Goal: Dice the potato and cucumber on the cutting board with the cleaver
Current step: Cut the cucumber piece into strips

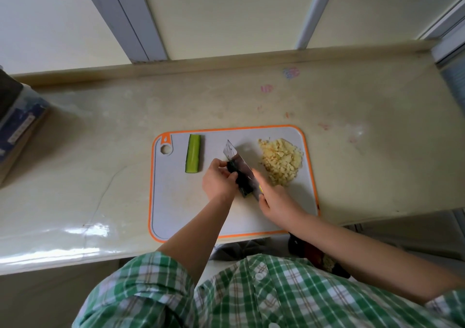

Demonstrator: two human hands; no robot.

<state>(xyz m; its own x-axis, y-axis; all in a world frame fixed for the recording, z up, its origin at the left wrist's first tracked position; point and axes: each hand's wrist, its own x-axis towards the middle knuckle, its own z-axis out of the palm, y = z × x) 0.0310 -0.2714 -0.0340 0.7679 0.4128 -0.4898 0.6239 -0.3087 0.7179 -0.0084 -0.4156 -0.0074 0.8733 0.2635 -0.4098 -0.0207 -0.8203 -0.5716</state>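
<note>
Countertop (100, 131) | left hand (217, 180) holds cucumber (241, 182) | right hand (275, 200) grips cleaver (237, 158)

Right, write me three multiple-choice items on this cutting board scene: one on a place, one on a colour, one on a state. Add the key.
1. Where on the cutting board does the diced potato lie?
A) left end
B) middle
C) right end

2. What colour is the board's rim?
A) orange
B) blue
C) black

3. What is the right hand doing?
A) resting open
B) gripping the cleaver
C) pinching potato

Key:
1 C, the pile sits close to the right rim.
2 A, an orange band runs round the grey board.
3 B, its fingers curl round the handle, while the left hand holds a cucumber piece by the blade.
</note>
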